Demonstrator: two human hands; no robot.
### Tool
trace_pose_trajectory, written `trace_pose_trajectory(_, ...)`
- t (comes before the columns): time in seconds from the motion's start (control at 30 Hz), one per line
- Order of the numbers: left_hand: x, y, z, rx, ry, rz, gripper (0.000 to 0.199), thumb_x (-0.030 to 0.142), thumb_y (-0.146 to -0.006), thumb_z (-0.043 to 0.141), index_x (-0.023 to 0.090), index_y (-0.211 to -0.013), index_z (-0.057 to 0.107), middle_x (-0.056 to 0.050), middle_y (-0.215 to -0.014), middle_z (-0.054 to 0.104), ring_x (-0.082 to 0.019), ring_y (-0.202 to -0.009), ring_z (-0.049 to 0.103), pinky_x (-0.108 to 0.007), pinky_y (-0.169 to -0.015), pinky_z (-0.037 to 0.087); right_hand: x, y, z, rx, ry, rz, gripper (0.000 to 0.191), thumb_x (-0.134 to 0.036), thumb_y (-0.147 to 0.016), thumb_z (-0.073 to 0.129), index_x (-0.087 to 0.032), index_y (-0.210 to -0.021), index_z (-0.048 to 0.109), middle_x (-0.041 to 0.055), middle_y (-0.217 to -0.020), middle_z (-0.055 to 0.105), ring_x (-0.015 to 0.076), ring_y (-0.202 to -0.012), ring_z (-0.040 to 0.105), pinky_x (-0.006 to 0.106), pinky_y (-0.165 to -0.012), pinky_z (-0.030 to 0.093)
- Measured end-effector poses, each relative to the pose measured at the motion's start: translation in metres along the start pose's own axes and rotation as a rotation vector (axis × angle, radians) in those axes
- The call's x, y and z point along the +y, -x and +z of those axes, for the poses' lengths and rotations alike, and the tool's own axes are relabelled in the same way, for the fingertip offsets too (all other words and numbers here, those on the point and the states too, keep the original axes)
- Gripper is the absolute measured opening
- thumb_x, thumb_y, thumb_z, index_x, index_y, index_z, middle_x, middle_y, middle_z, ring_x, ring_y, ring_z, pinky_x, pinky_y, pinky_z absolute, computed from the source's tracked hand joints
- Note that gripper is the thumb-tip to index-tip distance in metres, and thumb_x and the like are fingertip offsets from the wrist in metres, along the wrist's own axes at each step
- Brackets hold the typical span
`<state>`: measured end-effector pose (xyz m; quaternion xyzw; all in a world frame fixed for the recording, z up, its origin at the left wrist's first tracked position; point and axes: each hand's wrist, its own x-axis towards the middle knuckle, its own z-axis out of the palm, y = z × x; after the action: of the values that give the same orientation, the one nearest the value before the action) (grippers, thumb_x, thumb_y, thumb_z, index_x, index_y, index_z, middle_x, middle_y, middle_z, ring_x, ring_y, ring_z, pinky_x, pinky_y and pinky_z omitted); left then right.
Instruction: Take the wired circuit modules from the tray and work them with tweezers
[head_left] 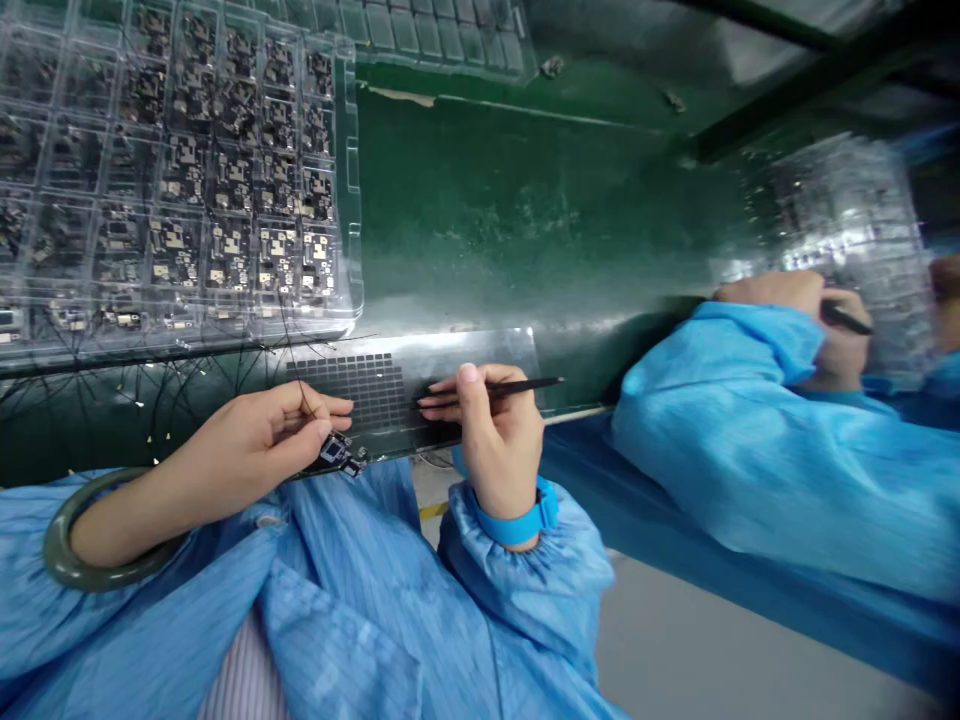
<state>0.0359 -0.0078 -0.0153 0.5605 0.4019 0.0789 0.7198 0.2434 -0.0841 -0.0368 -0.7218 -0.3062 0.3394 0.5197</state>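
My left hand (289,430) pinches a small black circuit board (341,453) by its edge, close to the front edge of the bench. In my right hand (495,430) lies a slim black pointed tool, likely tweezers (529,384); its back end sticks out to the right and its tip points left. Under and between both hands is a clear sheet (487,345) bearing a grid of small dark rectangular stickers (367,390). The right fingertips are just right of that grid. Whether the tool's tip holds anything I cannot make out.
A clear compartment tray (352,200) of circuit boards with thin black wires stands at the left. Another clear tray (450,35) lies behind it on the green bench (525,190). At the right, a co-worker's blue sleeve (720,390) and hands (780,295) are near a blurred tray (855,200).
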Motion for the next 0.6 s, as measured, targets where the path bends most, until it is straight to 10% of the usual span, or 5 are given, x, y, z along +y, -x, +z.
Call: trace_pose_trajectory(0.6, 0.005, 0.000, -0.002, -0.016, -0.081, -0.033, 0.020, 0.036, -0.091, 0.050, 0.020, -0.080, 0.052, -0.008, -0.123, 0.064, -0.018, -0.113, 0.061, -0.032, -0.097, 0.049, 0.008, -0.001, 0.006, 0.161, -0.074, 0.004, 0.027, -0.034, -0.077, 0.067, -0.024, -0.077, 0.042, -0.0062, -0.062, 0.064, 0.0153, -0.049, 0.068, 0.027, -0.046, 0.059)
